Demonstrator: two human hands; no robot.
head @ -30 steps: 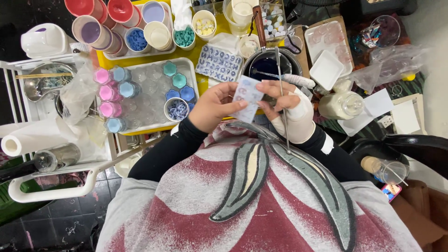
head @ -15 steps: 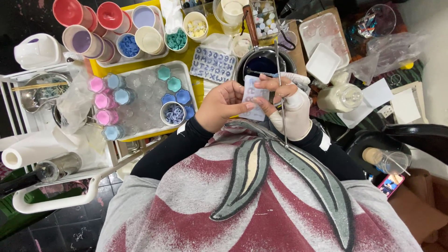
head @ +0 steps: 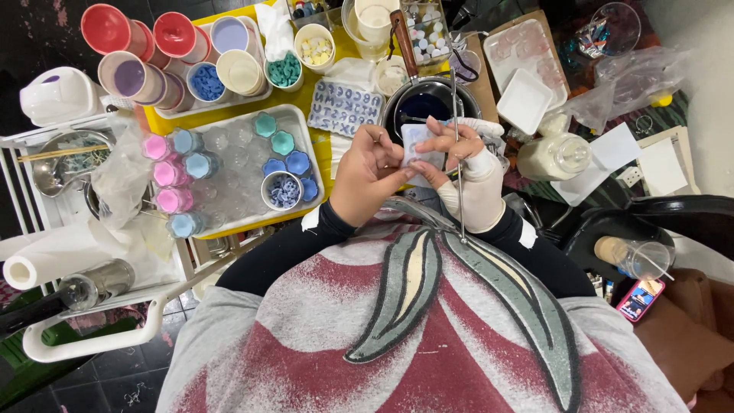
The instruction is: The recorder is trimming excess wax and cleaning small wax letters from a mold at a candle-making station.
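1. The small pale mould [head: 422,145] is pinched at its near edge by the left hand [head: 368,174].
2. Its right side and a thin metal rod [head: 457,153] are clamped in the bandaged right hand [head: 459,164].
3. Directly beyond both grips sits the dark pot [head: 428,103]; a slipped pinch could drop the mould in.

Single head-worn camera, looking steeply down from above the person's chest. Near range. Hands [head: 417,172] sit just above centre; bench [head: 321,99] fills 12 o'clock, white rack [head: 46,138] at 9 o'clock.
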